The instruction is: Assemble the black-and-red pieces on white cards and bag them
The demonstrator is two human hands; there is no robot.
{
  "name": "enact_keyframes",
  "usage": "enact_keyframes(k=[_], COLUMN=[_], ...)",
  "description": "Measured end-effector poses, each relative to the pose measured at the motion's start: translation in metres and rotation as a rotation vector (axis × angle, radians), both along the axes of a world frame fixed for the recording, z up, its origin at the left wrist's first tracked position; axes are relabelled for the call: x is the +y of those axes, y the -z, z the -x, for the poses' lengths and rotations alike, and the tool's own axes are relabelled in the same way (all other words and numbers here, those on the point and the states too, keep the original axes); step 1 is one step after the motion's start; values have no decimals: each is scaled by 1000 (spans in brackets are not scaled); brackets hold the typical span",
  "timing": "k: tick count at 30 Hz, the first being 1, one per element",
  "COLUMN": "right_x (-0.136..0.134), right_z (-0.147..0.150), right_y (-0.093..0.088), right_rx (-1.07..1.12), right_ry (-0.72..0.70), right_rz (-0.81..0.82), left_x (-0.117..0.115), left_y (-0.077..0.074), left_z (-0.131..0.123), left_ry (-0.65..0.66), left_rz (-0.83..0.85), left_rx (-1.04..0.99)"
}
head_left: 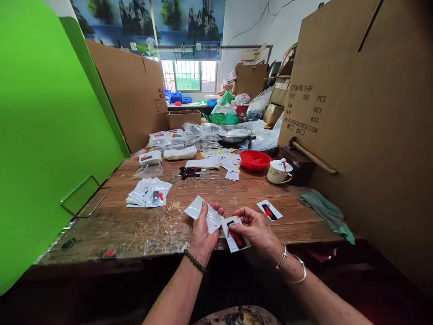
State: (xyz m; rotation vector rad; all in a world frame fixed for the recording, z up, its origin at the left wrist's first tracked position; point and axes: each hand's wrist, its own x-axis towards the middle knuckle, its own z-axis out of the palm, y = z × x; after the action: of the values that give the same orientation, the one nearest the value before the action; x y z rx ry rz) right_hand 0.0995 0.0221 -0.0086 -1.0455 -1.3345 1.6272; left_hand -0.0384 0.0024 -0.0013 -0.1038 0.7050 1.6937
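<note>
My left hand (204, 228) is closed on a flat white plastic sleeve (198, 208), with the thumb across its face. Just to its right, my right hand (253, 228) pinches a white card (232, 246) that carries a red and black item (237, 234); the thumb presses on the item. The card's upper left corner is close to the sleeve's lower edge, and I cannot tell whether they touch. Another card with a red and black item (269, 210) lies on the table beyond my right hand. To the left, a pile of packed white sleeves (149, 192) lies fanned out.
Behind the hands are black tools (189, 172), loose white cards (232, 174), a red bowl (255, 160) and a lidded mug (279, 171). A grey-green glove (324, 210) lies at the right edge. Tall cardboard (355, 113) and a green panel (50, 113) flank the wooden table (111, 234).
</note>
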Motion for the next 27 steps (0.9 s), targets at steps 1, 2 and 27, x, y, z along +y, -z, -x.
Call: enact_keyframes(k=[1,2,27], right_x=[-7,-12,19], right_z=[7,13,17], right_y=[3,5,20], right_rx=[19,45,107], right_ry=[6,8,-186], right_rz=[18,41,216], left_x=[-1,-2,-17], left_y=[0,0,15], left_z=[2,3,-13], left_ry=[13,28,110], left_rz=[3,8,-164], left_rx=[-5,-4,95])
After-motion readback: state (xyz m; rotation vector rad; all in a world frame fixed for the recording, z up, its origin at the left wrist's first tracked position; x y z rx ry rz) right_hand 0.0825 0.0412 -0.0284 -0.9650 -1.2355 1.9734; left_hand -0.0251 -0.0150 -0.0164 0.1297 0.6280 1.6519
